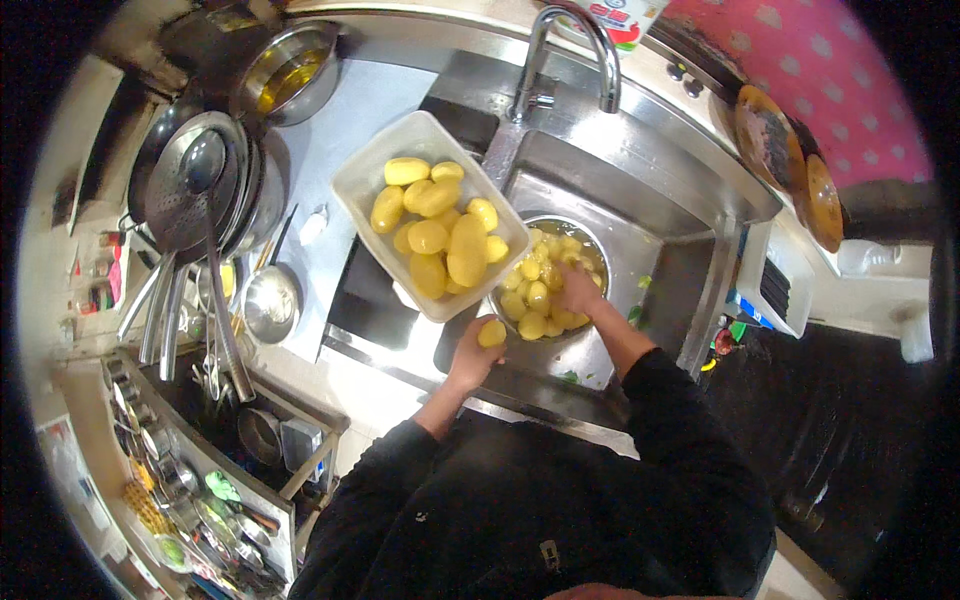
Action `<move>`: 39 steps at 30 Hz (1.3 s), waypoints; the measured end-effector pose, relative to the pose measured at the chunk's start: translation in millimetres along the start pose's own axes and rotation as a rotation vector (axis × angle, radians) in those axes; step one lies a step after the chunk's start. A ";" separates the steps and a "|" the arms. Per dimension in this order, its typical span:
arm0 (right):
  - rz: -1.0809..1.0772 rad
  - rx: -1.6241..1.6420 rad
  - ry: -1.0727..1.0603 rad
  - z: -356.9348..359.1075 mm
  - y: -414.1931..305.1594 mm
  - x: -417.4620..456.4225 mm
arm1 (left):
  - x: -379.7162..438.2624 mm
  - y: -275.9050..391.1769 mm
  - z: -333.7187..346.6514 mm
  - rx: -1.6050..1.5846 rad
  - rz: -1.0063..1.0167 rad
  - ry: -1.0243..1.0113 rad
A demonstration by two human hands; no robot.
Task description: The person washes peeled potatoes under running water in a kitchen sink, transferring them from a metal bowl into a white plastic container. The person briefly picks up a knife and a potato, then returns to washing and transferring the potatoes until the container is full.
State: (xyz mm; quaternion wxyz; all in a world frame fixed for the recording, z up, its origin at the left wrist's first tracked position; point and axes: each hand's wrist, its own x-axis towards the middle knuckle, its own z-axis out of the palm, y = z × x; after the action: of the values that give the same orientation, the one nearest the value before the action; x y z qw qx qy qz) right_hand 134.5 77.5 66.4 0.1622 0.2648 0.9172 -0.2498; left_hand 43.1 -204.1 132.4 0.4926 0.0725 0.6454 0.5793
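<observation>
My left hand (472, 358) is closed around a peeled potato (492, 334), held near the lower corner of a white plastic tub (356, 217). Larger peeled potatoes (429, 235) are heaped in that tub, which rests across the left basin. My right hand (577, 289) reaches among several small peeled potatoes (537, 292) lying in water. They fill a round metal bowl (609, 270) in the right sink basin (585, 191). My right fingertips are partly hidden by the potatoes, so whether they grip one is unclear.
A chrome faucet (611, 82) arches over the sink's back. To the left, a metal pot (315, 90) holds yellow liquid, beside stacked strainers with a ladle (204, 161) on top. A small metal bowl (271, 304) sits nearby. Green scraps (571, 377) lie in the right basin.
</observation>
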 end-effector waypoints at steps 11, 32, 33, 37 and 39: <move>0.246 0.115 -0.183 39.6 0.5 44.6 | -45.9 16.9 -4.8 -0.360 -0.089 0.063; -0.323 0.865 0.340 -141.2 -103.5 12.3 | -108.4 6.9 14.1 -0.331 -0.051 0.108; -0.387 0.951 0.237 -147.5 -125.2 24.0 | -111.1 9.3 16.2 -0.338 -0.072 0.118; -0.613 0.843 0.281 -146.3 -152.5 41.5 | -142.3 11.2 15.2 -0.455 0.054 0.026; -0.537 0.722 0.331 -139.8 -135.6 35.4 | -171.3 3.7 6.5 -0.450 0.114 0.022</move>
State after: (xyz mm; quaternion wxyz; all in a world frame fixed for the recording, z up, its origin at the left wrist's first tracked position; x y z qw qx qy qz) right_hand 6.0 68.2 216.7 -0.1588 0.0943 0.8211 -0.5400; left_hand 132.4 -312.4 231.0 0.4560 -0.0091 0.5001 0.7361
